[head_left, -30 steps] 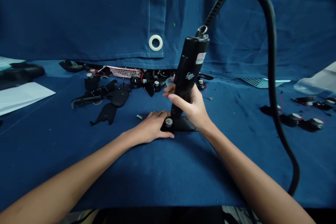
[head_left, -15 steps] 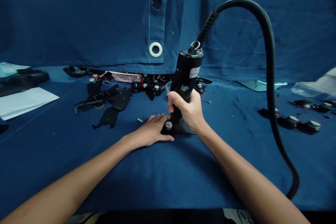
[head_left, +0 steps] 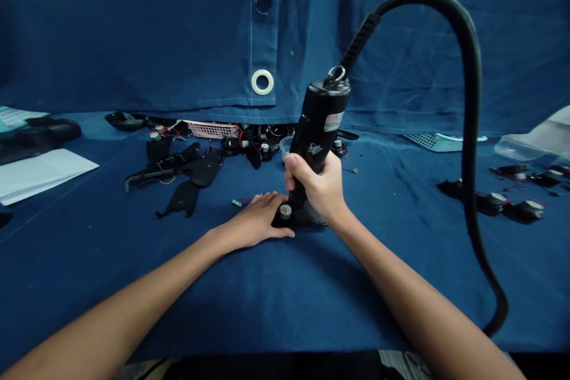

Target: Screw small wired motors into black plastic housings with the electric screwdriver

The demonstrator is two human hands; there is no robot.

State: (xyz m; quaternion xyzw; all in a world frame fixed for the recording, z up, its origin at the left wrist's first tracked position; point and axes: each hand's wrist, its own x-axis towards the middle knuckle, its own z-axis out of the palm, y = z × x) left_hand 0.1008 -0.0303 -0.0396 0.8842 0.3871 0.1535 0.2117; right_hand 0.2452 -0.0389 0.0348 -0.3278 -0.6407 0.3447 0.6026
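My right hand (head_left: 318, 187) is wrapped round a black corded electric screwdriver (head_left: 321, 116), which leans slightly to the right. Its lower end points down at a black plastic housing (head_left: 307, 217) on the blue cloth; the tip itself is hidden. My left hand (head_left: 256, 219) grips the left end of that housing between thumb and fingers. Between them shows a small round silver motor (head_left: 285, 211) with red wire on the housing. A little green circuit board (head_left: 237, 203) on a red wire sticks out beyond my left fingers.
Black plastic parts (head_left: 196, 175) lie to the left, near folded white paper (head_left: 44, 173). A pink basket (head_left: 214, 129) and wired motors sit at the back under the hanging curtain. Several motor pieces (head_left: 494, 202) lie at right. The thick cable (head_left: 472, 130) arches over the right side.
The top of the screwdriver has tilted a little further right, and its cable has swung right with it. My left hand holds the housing in nearly the same place.
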